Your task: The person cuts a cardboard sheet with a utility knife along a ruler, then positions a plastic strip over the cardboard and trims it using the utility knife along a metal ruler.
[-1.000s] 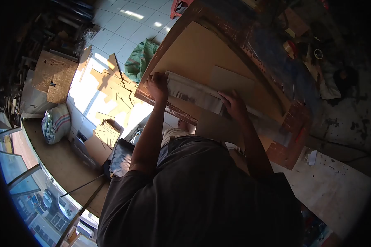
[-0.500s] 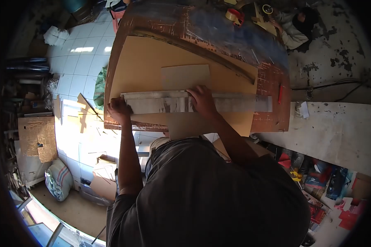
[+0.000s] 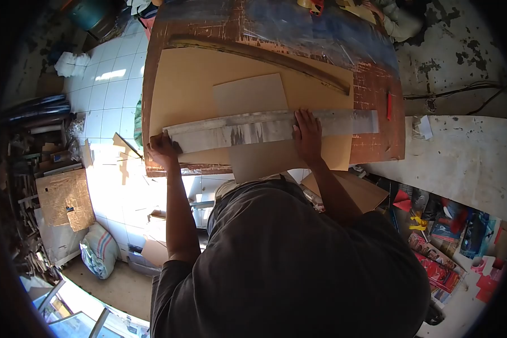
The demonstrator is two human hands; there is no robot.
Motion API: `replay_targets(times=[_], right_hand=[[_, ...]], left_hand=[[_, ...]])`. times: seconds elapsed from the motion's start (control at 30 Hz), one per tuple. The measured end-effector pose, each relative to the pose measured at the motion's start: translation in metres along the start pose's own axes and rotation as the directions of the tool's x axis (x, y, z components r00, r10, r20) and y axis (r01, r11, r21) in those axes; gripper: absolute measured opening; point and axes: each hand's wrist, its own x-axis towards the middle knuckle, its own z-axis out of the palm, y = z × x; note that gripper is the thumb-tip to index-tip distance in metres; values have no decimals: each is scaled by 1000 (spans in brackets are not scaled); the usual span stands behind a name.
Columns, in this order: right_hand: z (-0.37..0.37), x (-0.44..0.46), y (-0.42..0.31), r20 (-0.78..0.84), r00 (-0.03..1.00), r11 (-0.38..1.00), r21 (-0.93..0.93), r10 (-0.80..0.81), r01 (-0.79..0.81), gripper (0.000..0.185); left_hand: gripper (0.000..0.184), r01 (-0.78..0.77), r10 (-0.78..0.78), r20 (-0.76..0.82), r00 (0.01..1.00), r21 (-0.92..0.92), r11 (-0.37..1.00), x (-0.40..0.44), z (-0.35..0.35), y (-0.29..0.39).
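nearest is the person's dark shirt [image 3: 304, 259], both forearms reaching out over the near edge of the worn brown table [image 3: 377, 147]. a smaller grey-brown board [image 3: 259, 162] sticks out past that edge, and a long pale strip [image 3: 208, 135] lies across it from left to right. the left hand [image 3: 163, 149] is curled closed around the strip's left end, at the same end as half a second ago. the right hand [image 3: 308, 135] lies flat on the strip with fingers a little spread; it has slid right, from beside the strip's middle to a spot right of the smaller board. the view has turned slightly, so strip and table edge now slant up to the right. beneath strip and board is a large tan sheet [image 3: 191, 84], with a dark bar [image 3: 298, 68] lying slantwise over its far part. a narrow red item [image 3: 389, 106] lies right of the strip's end; at the far right, another person's pale sleeve [image 3: 401, 25] shows.
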Motion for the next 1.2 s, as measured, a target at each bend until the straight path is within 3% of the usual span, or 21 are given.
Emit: replay_targets(times=[0.2, 0.6, 0.77, 0.87, 1.0, 1.1, 1.2], right_hand=[[2, 1, -3, -52, 999, 1000, -29, -5, 4, 48], [1, 6, -2, -127, 990, 996, -77, -55, 45, 47], [-8, 24, 1, -113, 992, 997, 53, -47, 53, 39], [-12, 35, 11, -29, 997, 997, 33, -65, 66, 35], [-11, 49, 22, -80, 987, 990, -53, -137, 133, 30], [-14, 56, 25, -41, 996, 996, -38, -82, 81, 20], [-11, 57, 33, -56, 995, 991, 101, -77, 82, 16]], left_hand=[[29, 45, -40, 43, 998, -110, 993, 1, 1, -5], [28, -30, 29, -10, 1000, -183, 983, -2, 0, -5], [31, -9, 5, -21, 1000, -178, 984, 0, 3, -7], [31, 10, -16, -38, 999, -161, 987, -2, 1, -3], [31, 2, -11, -53, 999, -167, 986, -3, 0, 1], [31, 20, -29, -51, 998, -170, 985, -4, -5, 6], [31, 2, -11, -49, 999, -167, 986, -3, -4, 5]])
